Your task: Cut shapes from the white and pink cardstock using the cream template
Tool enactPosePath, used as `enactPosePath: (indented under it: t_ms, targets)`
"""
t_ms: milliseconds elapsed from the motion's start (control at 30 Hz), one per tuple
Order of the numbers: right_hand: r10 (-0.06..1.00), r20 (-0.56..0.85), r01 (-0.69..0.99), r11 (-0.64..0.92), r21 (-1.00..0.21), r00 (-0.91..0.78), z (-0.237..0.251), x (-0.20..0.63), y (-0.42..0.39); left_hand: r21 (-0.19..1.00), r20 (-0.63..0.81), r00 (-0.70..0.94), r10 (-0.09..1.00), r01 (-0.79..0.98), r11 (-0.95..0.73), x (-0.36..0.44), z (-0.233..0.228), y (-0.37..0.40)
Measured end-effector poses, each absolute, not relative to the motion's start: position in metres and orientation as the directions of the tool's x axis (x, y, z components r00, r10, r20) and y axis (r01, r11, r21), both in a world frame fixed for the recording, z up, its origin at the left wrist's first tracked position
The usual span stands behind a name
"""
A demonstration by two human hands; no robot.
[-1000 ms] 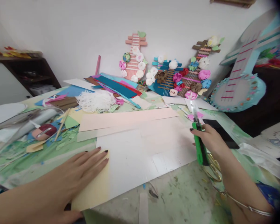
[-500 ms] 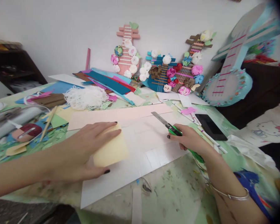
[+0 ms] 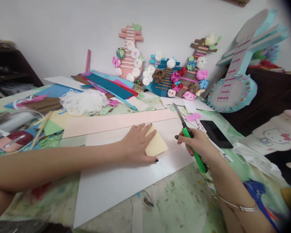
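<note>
My left hand (image 3: 138, 142) lies with spread fingers over a small pale yellow piece of paper (image 3: 157, 144), which rests on a large white board (image 3: 106, 191). In my right hand (image 3: 196, 144) is a green utility knife (image 3: 195, 152), its long metal blade out and pointing up and away from me. The knife is held above the board's right part. A pale pink strip (image 3: 97, 124) lies along the board's far side. The underside of my left palm is hidden.
Behind the board are white string (image 3: 86, 102), coloured sheets (image 3: 109, 84) and flower-covered paper instruments (image 3: 129, 55) against the wall. A black phone (image 3: 215, 133) lies at right, near rolled paper sticks. A glue gun (image 3: 14, 140) and scraps sit at left.
My left hand has moved right across the board, and the yellow paper has moved right with it. The knife in my right hand now points more steeply upward.
</note>
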State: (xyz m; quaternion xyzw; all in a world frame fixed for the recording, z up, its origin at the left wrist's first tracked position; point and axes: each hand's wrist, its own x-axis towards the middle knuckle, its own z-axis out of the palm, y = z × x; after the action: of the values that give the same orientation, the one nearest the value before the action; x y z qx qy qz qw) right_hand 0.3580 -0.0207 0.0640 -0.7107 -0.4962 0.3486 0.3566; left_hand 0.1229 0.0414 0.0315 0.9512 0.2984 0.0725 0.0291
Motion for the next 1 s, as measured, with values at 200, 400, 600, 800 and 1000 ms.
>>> enactPosePath:
  t_ms: [200, 400, 600, 800, 1000]
  targets:
    - [0.94, -0.198, 0.501, -0.318, -0.805, 0.278, 0.056, 0.336, -0.018, 0.135, 0.031, 0.831, 0.555, 0.547, -0.826, 0.109, 0.019, 0.023]
    - [0.914, -0.189, 0.767, -0.404, -0.497, 0.359, 0.051, 0.309, -0.016, 0.069, 0.146, 0.911, 0.386, 0.38, -0.923, 0.078, 0.013, -0.009]
    - [0.929, -0.083, 0.884, -0.369, -0.287, 0.361, 0.045, 0.292, -0.013, -0.023, 0.28, 0.912, 0.302, 0.32, -0.947, 0.076, 0.009, -0.014]
    - [0.918, -0.119, 0.854, -0.396, -0.337, 0.379, 0.049, 0.291, -0.017, -0.082, 0.49, 0.849, 0.199, 0.272, -0.959, 0.075, 0.007, -0.018]
    - [0.901, -0.265, 0.676, -0.432, -0.597, 0.343, 0.046, 0.302, -0.021, -0.143, 0.568, 0.816, 0.108, 0.228, -0.963, 0.073, 0.008, -0.019]
